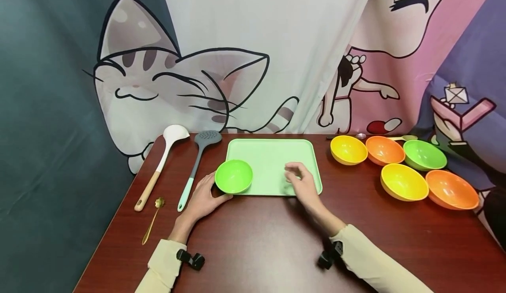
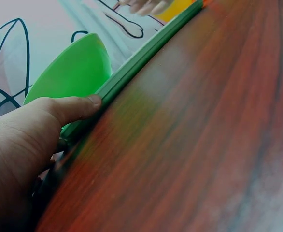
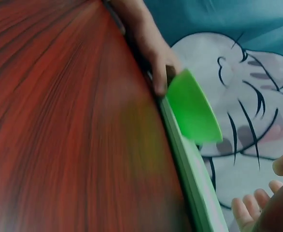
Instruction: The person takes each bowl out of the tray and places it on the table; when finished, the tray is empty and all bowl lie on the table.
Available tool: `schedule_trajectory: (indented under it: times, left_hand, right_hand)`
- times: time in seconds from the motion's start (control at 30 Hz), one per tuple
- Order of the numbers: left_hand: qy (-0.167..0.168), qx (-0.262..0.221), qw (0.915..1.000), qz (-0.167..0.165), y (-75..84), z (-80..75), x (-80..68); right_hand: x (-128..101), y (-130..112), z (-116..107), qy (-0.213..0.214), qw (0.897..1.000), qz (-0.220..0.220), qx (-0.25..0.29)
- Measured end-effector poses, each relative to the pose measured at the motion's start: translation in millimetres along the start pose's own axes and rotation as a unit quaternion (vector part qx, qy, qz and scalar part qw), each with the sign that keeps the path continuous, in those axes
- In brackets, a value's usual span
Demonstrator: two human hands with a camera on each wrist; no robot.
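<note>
A bright green bowl (image 1: 234, 176) stands upright at the left front corner of a pale green tray (image 1: 272, 161). My left hand (image 1: 203, 198) holds the bowl from the left, with its thumb along the near side and its fingers at the left side. In the left wrist view the thumb (image 2: 76, 107) lies by the bowl's lower wall and the tray's rim; the other fingers are mostly hidden. Over the right part of the tray hovers my right hand (image 1: 304, 185), fingers loosely bent and nothing in them. The right wrist view shows those fingers (image 3: 250, 205) apart from the bowl.
Left of the tray lie a white ladle (image 1: 168, 146), a grey slotted turner (image 1: 200, 152) and a small gold spoon (image 1: 154, 218). Several yellow, orange and green bowls (image 1: 404, 182) stand at the right, with small spoons (image 1: 407, 138) behind them. A printed curtain (image 1: 253, 91) hangs behind the table.
</note>
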State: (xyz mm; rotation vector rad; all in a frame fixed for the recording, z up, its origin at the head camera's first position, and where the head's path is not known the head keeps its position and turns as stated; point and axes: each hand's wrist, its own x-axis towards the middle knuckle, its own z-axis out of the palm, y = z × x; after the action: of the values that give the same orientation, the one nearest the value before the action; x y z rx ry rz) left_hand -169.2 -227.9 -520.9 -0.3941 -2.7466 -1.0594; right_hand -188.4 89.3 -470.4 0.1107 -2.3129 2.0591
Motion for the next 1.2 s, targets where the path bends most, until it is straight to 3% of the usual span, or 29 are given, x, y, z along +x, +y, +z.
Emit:
schedule_trajectory:
  times: [0.27,0.47,0.73,0.97,1.2]
  left_hand:
    - [0.003,0.001,1.0,0.004,1.8,1.0,4.2]
    - [-0.005,0.003,1.0,0.004,2.9,5.6,3.1]
    - [0.008,0.007,0.9999,-0.003,1.8,1.9,2.5]
    - [0.008,0.009,0.9999,-0.005,2.7,-0.6,2.0]
    - [0.002,0.013,0.9998,-0.015,3.2,-1.0,1.5]
  right_hand:
    - [8.3,-1.3,51.2,-0.04,0.999,0.018,0.018]
    - [9.9,5.9,70.1,-0.052,0.998,0.038,0.009]
    - [18.9,9.2,96.1,-0.068,0.994,0.072,0.038]
    - [18.2,9.6,101.5,-0.034,0.996,0.057,0.051]
    - [16.9,10.4,86.8,0.038,0.998,0.012,0.057]
